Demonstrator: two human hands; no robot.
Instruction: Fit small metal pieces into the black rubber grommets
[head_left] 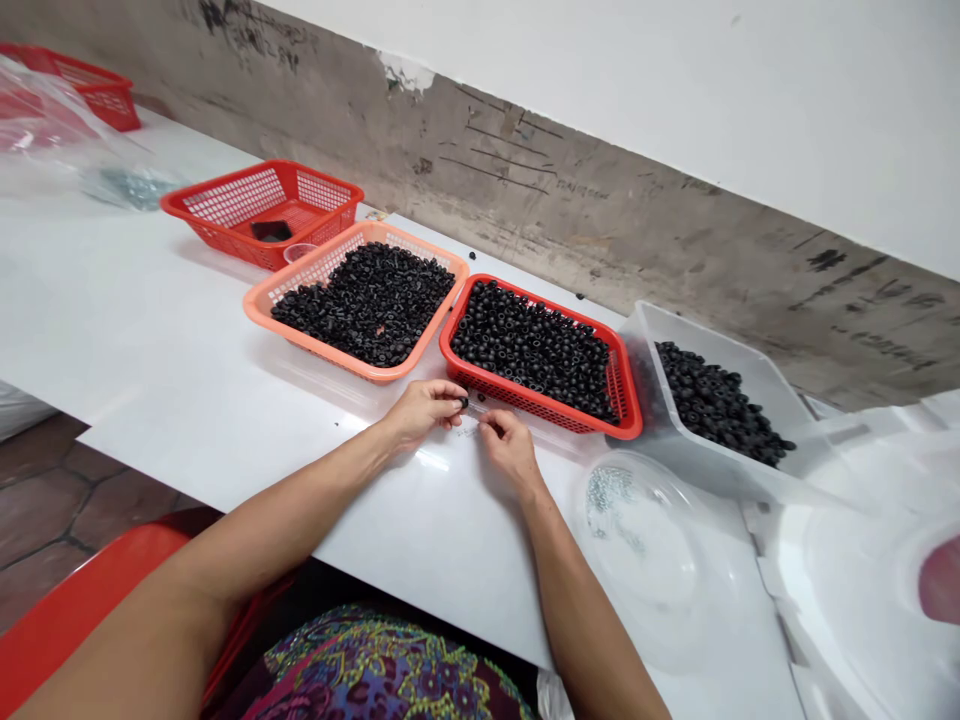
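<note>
Pinched a black ring (463, 402) in the fingers of the left hand (420, 412), low over the surface (150, 320), just beside the near edge of the red basket (628, 400). Pressed together the fingers of the right hand (512, 447) close by; couldn't tell whether on anything. Seemed partway through that single ring, with plenty more to handle; couldn't tell finished from unfinished. Had small black pieces heaped in the orange basket (322, 352) to the left, rounder ones in the red basket, more in the clear tub (654, 400) at right, and tiny glassy beads (611, 500) in the round clear tray (660, 590), near right.
</note>
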